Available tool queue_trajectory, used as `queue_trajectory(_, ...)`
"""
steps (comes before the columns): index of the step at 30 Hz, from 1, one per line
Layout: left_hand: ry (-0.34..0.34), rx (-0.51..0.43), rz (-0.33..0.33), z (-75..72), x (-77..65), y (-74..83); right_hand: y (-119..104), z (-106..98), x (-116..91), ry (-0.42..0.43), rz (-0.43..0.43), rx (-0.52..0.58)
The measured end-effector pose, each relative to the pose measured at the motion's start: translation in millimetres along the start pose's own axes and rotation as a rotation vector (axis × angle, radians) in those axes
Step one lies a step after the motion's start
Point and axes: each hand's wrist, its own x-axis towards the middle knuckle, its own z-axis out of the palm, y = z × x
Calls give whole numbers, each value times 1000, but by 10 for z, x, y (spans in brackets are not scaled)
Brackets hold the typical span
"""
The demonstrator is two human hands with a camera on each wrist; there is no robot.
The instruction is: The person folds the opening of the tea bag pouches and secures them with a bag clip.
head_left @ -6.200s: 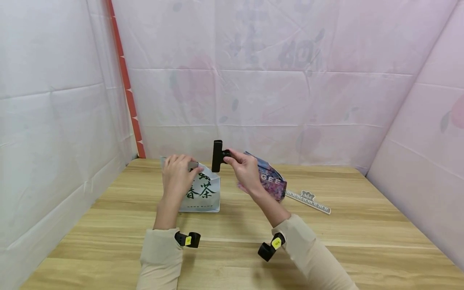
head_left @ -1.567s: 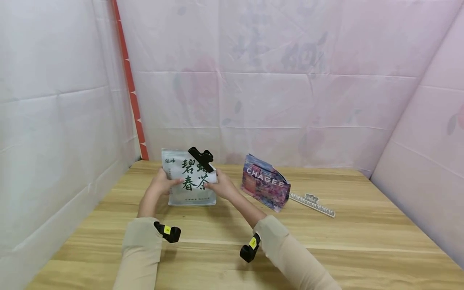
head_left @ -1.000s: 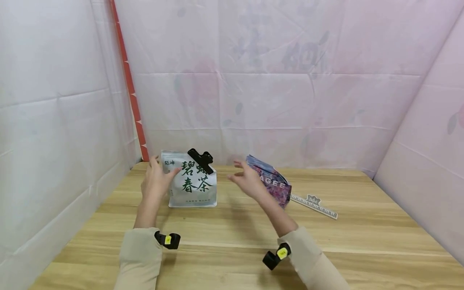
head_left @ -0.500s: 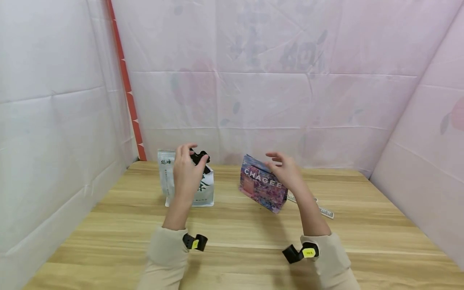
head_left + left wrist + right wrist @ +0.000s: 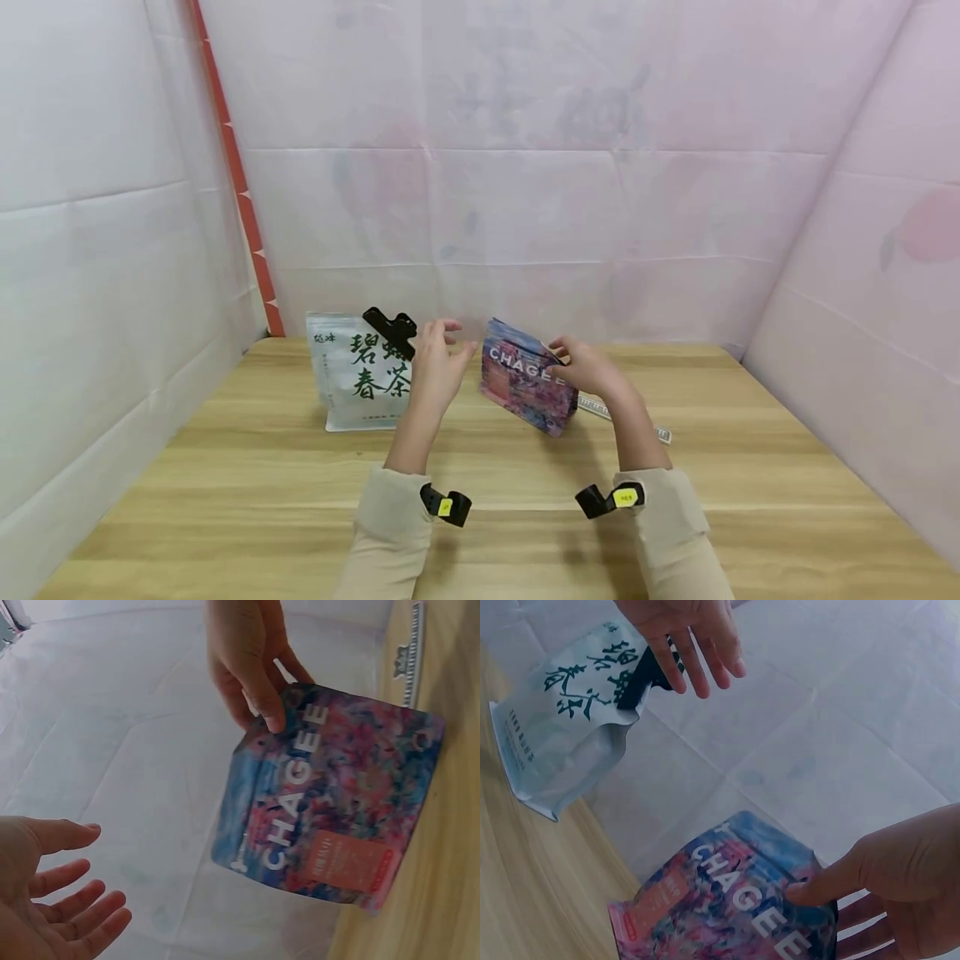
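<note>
A colourful CHAGEE tea bag [image 5: 517, 385] stands on the table. My right hand [image 5: 596, 371] holds it by its upper right corner, thumb on the front and the other fingers behind. To the left of this bag, my left hand [image 5: 437, 367] hovers in the air, fingers spread and holding nothing; the left wrist view shows its loose fingers [image 5: 90, 904] apart from the bag. A white tea bag [image 5: 348, 367] with green Chinese characters stands farther left, partly hidden by my left hand. A black clip [image 5: 641, 679] grips its folded top right corner.
Behind the CHAGEE bag lies a white clip [image 5: 412, 660] with a piano-key pattern, partly hidden in the head view. The wooden table [image 5: 285, 517] is bounded by pale cloth at the back [image 5: 525, 208] and both sides.
After the black clip was put on the white bag, both hands let go of that bag. They moved right, and my right hand took hold of the CHAGEE bag's corner.
</note>
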Motion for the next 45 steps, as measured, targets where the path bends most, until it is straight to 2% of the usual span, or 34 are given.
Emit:
queue_trajectory(7, -103, 38, -59, 101, -12, -144, 54, 47, 67, 46, -105, -34)
queue_trajectory(11, -157, 47, -89, 153, 0, -214, 52, 49, 78, 70, -129, -40)
queue_trajectory(17, -210, 48, -81, 216, -1, -294, 68, 36, 61, 52, -164, -24)
queue_trajectory(24, -256, 82, -135, 257, -3, -314, 92, 1, 28, -5, -210, 1)
queue_trajectory(35, -274, 96, -122, 296, -14, -311, 144, -4, 17, -54, -274, 30)
queue_trajectory(40, -238, 101, -102, 299, -21, -328, 190, -60, -26, -94, -246, 114)
queue_trajectory(45, -231, 85, -112, 293, -13, -344, 221, -102, -50, -100, -228, 135)
